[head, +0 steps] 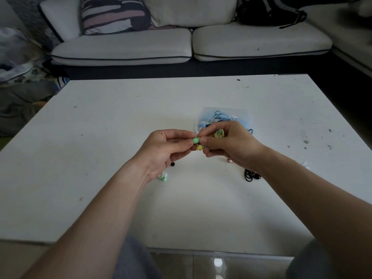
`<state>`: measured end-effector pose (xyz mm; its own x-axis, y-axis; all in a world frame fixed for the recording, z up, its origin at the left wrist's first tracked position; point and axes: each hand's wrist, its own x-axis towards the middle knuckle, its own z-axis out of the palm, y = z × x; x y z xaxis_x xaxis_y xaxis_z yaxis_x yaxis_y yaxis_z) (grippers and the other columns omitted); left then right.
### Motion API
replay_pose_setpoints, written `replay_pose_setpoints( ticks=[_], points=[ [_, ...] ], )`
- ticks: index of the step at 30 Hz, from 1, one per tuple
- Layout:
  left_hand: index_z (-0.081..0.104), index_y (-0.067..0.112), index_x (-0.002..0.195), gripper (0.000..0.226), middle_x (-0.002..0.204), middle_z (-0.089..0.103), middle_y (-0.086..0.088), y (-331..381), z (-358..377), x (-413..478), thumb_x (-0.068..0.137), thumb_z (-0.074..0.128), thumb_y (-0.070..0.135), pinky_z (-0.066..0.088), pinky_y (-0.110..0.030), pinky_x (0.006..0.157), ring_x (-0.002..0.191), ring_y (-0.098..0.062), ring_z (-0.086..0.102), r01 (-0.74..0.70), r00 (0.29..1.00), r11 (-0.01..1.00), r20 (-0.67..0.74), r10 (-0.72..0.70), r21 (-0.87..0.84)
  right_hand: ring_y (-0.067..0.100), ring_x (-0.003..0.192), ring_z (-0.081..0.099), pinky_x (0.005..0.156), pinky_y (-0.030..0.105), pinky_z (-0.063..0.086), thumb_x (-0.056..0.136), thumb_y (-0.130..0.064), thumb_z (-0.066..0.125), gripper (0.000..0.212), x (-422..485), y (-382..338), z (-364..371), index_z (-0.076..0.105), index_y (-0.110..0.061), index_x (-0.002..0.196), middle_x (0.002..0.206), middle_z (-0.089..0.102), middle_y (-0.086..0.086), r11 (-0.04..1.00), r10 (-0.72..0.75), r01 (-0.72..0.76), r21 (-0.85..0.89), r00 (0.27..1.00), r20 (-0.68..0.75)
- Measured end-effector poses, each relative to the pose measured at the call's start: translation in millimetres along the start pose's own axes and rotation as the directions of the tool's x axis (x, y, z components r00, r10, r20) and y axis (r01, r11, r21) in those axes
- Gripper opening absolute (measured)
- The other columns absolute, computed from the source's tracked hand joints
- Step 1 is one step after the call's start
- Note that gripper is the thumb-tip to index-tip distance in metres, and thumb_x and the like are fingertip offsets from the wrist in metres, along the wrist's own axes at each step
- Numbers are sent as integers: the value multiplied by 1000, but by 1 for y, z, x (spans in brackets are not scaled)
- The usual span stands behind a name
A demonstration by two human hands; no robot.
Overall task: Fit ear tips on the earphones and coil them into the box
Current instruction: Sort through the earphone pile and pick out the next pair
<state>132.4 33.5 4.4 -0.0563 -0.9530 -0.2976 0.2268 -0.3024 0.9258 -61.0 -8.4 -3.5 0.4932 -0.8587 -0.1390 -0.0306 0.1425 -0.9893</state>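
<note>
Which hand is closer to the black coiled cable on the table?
Right. The right hand is just beyond the black coiled cable; the left hand sits farther left.

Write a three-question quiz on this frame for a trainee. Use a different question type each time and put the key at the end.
1. Multiple choice: the right hand holds a yellow earphone. What does the left hand pinch?
A) a green ear tip
B) a coin
C) a pen
2. True or false: the clear box lies beyond the right hand and has blue earphones in it.
3. Fill in: the coiled black cable lies on the table near the ___ wrist.

Key: 1 A; 2 true; 3 right.
</note>
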Motion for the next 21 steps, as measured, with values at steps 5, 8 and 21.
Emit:
replay_pose_setpoints(
  ticks=[5, 8, 21],
  points=[
    [72, 6, 95, 16, 88, 75, -11, 0, -2, 1, 84, 66, -3, 58, -21, 70, 81, -19, 74, 7, 1000, 1000, 27, -7, -4, 15, 68, 67, 67, 25, 59, 91, -3, 66, 6, -1, -1, 0, 71, -6, 91, 79, 69, 10, 995, 59, -62, 80, 997, 39],
    [72, 7, 98, 17, 88, 75, -8, -1, -2, 1, 81, 68, 5, 58, -21, 72, 81, -17, 73, 3, 999, 1000, 44, -4, 25, 18, 71, 70, 67, 26, 60, 93, -4, 63, 5, -1, 0, 2, 68, -4, 93, 82, 70, 12, 985, 107, -113, 128, 993, 47],
    [75, 19, 86, 8, 80, 74, -1, -15, -28, 8, 87, 72, 12, 56, -28, 63, 66, -14, 70, -65, 979, 763, -107, 174, 643, 20, 70, 71, 69, 29, 62, 88, 7, 66, 13, 4, 8, 14, 62, -5, 89, 80, 70, 14, 935, 239, -224, 273, 971, -20]
  ],
)
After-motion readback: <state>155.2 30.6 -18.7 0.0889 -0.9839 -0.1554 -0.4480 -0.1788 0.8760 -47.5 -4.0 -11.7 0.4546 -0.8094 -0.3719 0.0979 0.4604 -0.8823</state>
